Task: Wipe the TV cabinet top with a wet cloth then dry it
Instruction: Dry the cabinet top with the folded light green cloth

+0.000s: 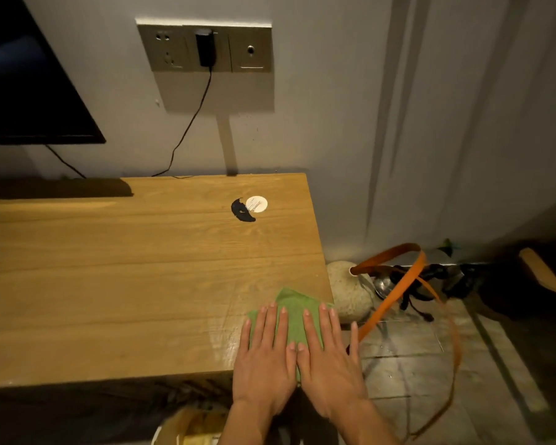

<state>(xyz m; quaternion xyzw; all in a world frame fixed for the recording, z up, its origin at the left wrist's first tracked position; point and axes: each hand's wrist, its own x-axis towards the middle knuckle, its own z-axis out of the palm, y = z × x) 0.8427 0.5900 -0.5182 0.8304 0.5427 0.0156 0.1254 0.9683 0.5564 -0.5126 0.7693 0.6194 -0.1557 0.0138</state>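
The wooden TV cabinet top [126, 268] fills the left and middle of the view. A green cloth [294, 311] lies flat at its front right corner. My left hand [265, 358] and my right hand [329, 354] press down on the cloth side by side, palms flat and fingers spread, thumbs touching. Most of the cloth is hidden under them. A wet sheen [222, 332] shows on the wood just left of the cloth.
A round white cap [256, 204] beside a dark cable hole [240, 212] sits near the back right of the top. The TV [26, 78] hangs at upper left; a charger [205, 48] with cable is plugged into the wall. An orange strap [395, 290] and a stone [350, 292] lie on the floor at right.
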